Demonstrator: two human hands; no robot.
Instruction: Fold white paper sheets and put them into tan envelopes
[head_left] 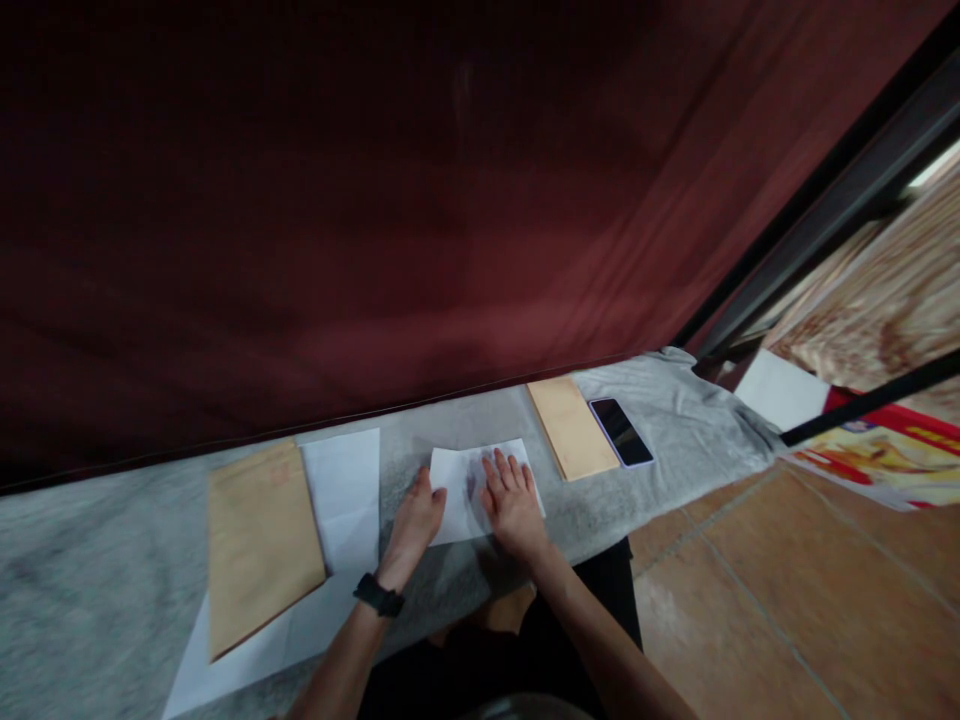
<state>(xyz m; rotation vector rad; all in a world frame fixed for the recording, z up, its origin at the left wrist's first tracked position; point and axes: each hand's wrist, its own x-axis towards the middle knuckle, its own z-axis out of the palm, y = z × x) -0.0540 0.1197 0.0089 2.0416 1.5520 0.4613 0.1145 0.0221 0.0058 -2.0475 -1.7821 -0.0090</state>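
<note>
A folded white sheet of paper [465, 482] lies on the grey cloth-covered table [105, 560] in front of me. My right hand [513, 503] lies flat on the sheet, fingers stretched out and together. My left hand [415, 523], with a black watch on the wrist, rests at the sheet's left edge, thumb on the paper and the other fingers curled at the edge.
A large brown envelope [259, 540] lies on white sheets [345, 495] at the left. A smaller brown envelope [571, 428] and a dark phone [620, 431] lie at the right. A dark red curtain [375, 200] hangs behind the table. Tiled floor [787, 590] is at the right.
</note>
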